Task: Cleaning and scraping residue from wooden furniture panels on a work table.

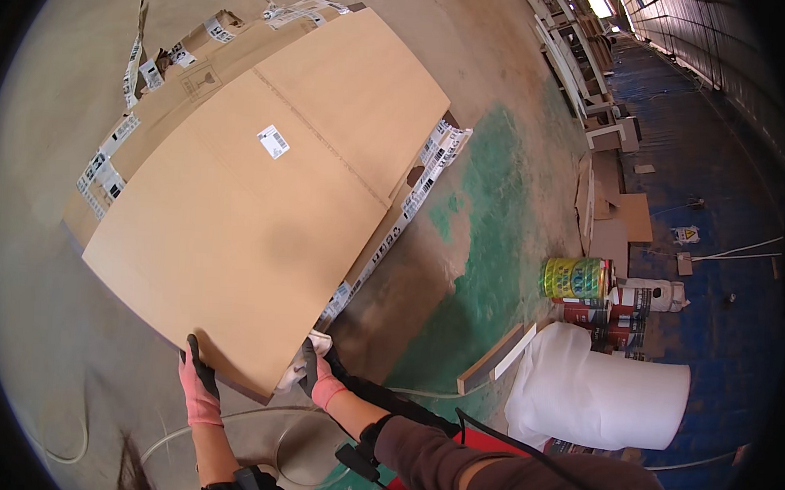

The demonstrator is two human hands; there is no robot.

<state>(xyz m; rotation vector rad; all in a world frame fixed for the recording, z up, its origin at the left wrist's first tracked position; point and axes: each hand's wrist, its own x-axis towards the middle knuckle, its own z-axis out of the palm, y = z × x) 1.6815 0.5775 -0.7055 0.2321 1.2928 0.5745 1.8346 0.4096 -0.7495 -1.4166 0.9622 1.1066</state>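
Note:
A large brown cardboard-faced panel [235,201] with a dark edge slants across the middle, a white label [273,141] on its face. My left hand [199,386], in a pink and dark grey glove, grips its near edge with the fingers partly hidden. At the near right corner is my right hand [321,379], gloved alike and closed on a crumpled white cloth-like piece [294,370] against the panel's edge. Beneath the panel lies opened cardboard packaging [188,83], with torn strips of printed white tape [103,179] along its sides.
On the right stand a big white foam roll [624,395], a yellow-green can [575,279] and several dark red cans [624,324]. A board piece [496,357] lies before the roll. Hoses [250,412] curve over the floor near me. Flat cardboard [609,203] and stacked boards [566,59] line the right side.

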